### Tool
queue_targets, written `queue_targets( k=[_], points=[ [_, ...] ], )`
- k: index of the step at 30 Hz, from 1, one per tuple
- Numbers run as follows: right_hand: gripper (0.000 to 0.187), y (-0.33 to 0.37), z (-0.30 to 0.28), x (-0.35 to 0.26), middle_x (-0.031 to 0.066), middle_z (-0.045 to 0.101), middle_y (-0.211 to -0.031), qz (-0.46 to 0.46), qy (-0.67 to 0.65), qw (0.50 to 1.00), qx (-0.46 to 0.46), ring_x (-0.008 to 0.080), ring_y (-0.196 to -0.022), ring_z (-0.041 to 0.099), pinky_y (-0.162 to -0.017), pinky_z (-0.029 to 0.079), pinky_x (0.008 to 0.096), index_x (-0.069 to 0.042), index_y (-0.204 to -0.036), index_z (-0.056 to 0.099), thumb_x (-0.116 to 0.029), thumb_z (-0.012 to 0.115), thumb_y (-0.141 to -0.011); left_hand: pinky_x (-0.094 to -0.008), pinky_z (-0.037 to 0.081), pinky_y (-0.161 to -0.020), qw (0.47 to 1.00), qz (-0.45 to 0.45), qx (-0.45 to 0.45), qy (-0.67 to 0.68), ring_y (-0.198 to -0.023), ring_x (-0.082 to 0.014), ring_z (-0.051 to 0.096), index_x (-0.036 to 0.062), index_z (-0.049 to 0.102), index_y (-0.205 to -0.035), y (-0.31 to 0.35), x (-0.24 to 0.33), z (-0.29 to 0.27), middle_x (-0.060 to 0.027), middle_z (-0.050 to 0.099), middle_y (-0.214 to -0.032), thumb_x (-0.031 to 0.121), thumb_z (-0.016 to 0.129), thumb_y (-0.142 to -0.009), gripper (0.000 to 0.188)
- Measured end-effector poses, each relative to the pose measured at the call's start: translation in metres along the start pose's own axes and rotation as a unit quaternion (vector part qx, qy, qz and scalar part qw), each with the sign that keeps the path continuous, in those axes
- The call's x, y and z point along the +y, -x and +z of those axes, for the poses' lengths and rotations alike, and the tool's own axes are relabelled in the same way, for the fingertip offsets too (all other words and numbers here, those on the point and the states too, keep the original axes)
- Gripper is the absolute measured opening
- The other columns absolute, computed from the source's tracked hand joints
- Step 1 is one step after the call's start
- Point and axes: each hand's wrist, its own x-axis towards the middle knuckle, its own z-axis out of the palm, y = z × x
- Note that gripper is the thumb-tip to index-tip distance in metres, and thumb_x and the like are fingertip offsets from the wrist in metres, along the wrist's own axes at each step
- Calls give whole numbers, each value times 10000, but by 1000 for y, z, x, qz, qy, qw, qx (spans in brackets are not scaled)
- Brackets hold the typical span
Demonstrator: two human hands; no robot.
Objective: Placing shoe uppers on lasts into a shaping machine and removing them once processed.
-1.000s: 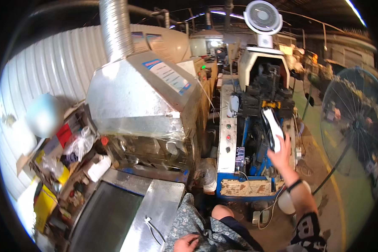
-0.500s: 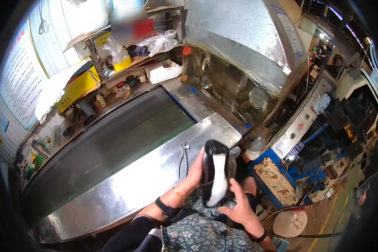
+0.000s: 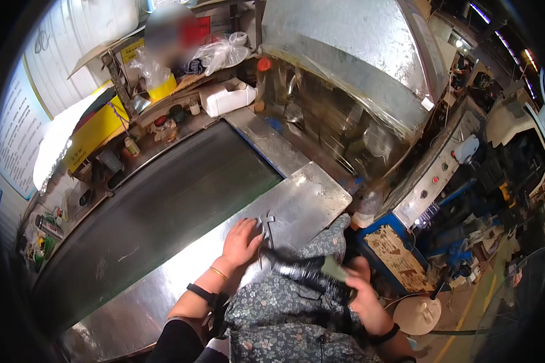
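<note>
We take the bright metal ledge [image 3: 312, 195] as the reference for all positions; the black shoe [image 3: 313, 279] is held off the near right edge of the ledge, above the floral apron [image 3: 272, 311]; its long axis slants from far left to near right, the narrower end pointing left toward the ledge and the opposite end set in the right hand [image 3: 367, 302]; blur covers the shoe, so we cannot tell which end is the toe; a pale green part [image 3: 334, 268] shows along its far side, close to the right fingers; we see the right hand closed around the shoe, near right of the ledge; the left hand [image 3: 241, 243] is over the ledge, at the metal pincers [image 3: 270, 226], its fingers slightly bent and its thumb toward the handles; we cannot tell whether it pinches them; the head of the pincers lies beyond the left fingertips, on the ledge; on the far left side of the ledge we see the dark belt [image 3: 178, 187]; beyond that, the white container [image 3: 227, 97]; past the far end of the ledge stands the metal hood [image 3: 345, 42]; to the right of the ledge stands the blue-framed machine base [image 3: 395, 249].
</note>
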Motion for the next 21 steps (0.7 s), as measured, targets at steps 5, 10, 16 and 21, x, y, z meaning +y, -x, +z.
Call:
queue_targets(
  k=[5, 10, 16, 21],
  points=[
    [475, -136, 5, -62, 106, 628, -1273, -207, 20, 978, 34, 213, -1141, 602, -1009, 454, 359, 30, -1348, 546, -113, 643, -905, -507, 311, -1144, 991, 63, -43, -107, -1360, -420, 406, 34, 607, -1267, 14, -30, 29, -202, 508, -1419, 345, 594, -907, 475],
    [482, -280, 32, -90, 127, 595, -1312, -330, 260, 880, 223, 218, -1169, 570, -1029, 431, 345, 13, -1352, 541, -99, 666, -900, -486, 321, -1150, 995, 47, -27, -81, -1369, -383, 419, 42, 624, -1257, 14, -30, 28, -173, 540, -1405, 361, 612, -902, 478],
    [345, -214, 50, 53, 86, 672, -1165, -61, 314, 935, -151, 168, -1037, 650, -909, 545, 336, 3, -1279, 588, -103, 638, -955, -479, 314, -1157, 996, 29, -35, -75, -1368, -368, 430, 40, 623, -1260, 14, -28, 26, -157, 540, -1414, 369, 615, -902, 486],
    [261, -62, 109, 34, 85, 703, -1089, -20, 311, 937, -157, 105, -969, 647, -832, 528, 240, 31, -1224, 631, -87, 592, -994, -491, 354, -1117, 994, 59, -13, -92, -1313, -401, 478, 25, 630, -1233, 13, -29, 27, -190, 576, -1357, 316, 655, -875, 462]
  ],
)
